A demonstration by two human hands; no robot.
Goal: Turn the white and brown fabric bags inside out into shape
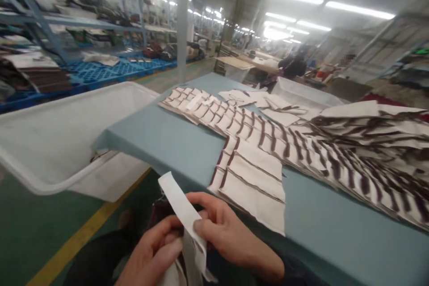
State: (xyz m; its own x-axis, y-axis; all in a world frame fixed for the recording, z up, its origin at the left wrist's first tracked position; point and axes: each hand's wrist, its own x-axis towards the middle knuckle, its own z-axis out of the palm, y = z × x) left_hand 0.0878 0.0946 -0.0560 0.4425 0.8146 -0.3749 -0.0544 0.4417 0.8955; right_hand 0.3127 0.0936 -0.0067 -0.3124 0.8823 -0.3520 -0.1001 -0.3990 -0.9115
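In the head view, my right hand (228,228) pinches a white strip (177,199) between thumb and fingers. The strip's upper end sticks out free, up and to the left. My left hand (156,248) is closed on a folded piece of cream fabric (174,275), with the strip lying against it. Part of this fabric is hidden by the hands and the frame's lower edge. Just beyond, cream fabric pieces with dark brown edges (256,187) lie overlapped at the near edge of the blue-green table (144,136).
A long row of overlapped cream and brown pieces (248,123) crosses the table. Scissors (236,99) lie on fabric near its far side. A white tub (83,103) stands at the left, and a heap of pieces (378,129) lies at the right. A person (295,62) is farther back.
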